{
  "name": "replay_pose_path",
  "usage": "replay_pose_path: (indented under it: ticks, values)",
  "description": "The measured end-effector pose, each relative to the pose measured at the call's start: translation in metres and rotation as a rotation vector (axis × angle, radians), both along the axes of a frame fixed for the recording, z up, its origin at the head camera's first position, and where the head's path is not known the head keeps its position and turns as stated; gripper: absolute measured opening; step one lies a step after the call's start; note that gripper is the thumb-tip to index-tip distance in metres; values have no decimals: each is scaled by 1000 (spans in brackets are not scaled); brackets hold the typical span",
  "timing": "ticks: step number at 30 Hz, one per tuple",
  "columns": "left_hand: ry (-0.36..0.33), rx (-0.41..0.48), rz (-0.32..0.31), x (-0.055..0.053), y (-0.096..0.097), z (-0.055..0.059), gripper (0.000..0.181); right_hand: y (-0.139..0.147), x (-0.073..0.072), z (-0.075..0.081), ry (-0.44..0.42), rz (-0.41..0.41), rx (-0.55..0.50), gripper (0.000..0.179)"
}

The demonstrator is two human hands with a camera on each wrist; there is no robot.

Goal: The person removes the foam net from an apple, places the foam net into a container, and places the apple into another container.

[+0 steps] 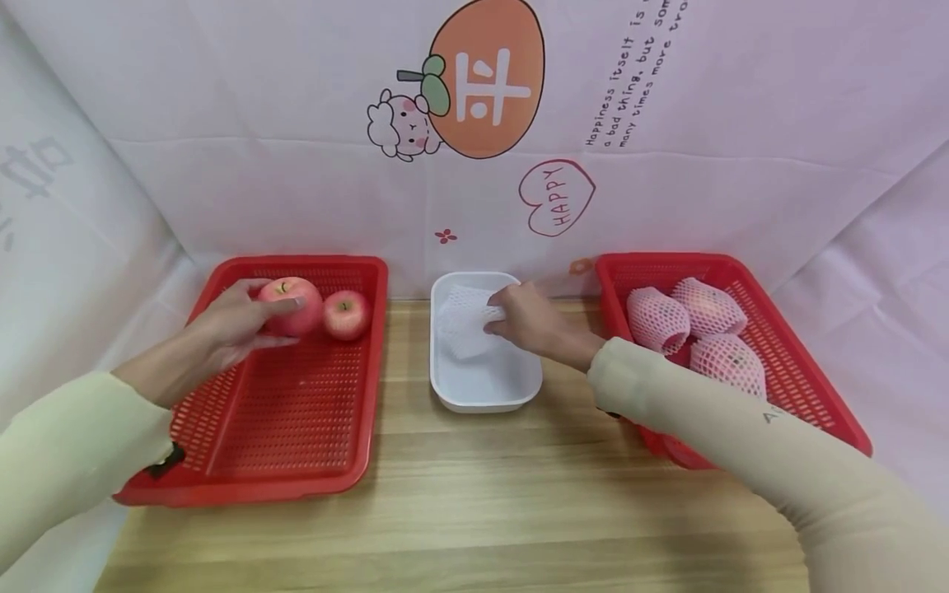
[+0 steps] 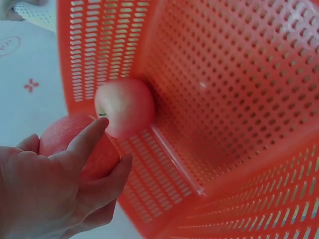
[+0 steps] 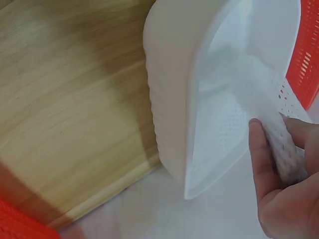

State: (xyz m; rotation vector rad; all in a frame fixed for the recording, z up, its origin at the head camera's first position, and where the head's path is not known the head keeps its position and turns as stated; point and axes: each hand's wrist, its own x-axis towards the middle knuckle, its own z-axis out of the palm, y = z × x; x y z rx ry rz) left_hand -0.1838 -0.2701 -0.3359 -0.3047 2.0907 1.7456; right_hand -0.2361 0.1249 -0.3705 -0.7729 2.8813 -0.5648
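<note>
My left hand (image 1: 236,323) grips a red apple (image 1: 300,306) at the back of the left red basket (image 1: 296,428). Beside it a second, paler apple (image 1: 346,315) rests in the same basket; the left wrist view shows the held apple (image 2: 82,144) between thumb and curled fingers. Over the white tray (image 1: 485,394) my right hand (image 1: 532,319) pinches a white foam net sleeve (image 1: 467,325). In the right wrist view this foam net (image 3: 281,144) is between thumb and fingers, part of it inside the tray. Whether several nets lie there I cannot tell.
To the right stands another red basket (image 1: 808,371) holding several apples in pink foam nets (image 1: 730,362); my right forearm hides part of it. All the containers stand on a wooden table (image 1: 460,494). A printed white cloth (image 1: 296,165) hangs behind.
</note>
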Motion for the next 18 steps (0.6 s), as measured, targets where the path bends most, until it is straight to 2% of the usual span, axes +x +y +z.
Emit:
replay_pose_path:
  ticks: [4,9,18]
  values:
    - [-15,-38,34,-8,-4,-5,77,-7,-1,-6,-5,-11,16,40]
    - [-28,-74,43,-14,-13,-13,73,-14,-1,-12,-20,-24,92,39]
    - [-40,-108,44,-26,-15,-26,70,-17,-1,-25,19,-15,329,37]
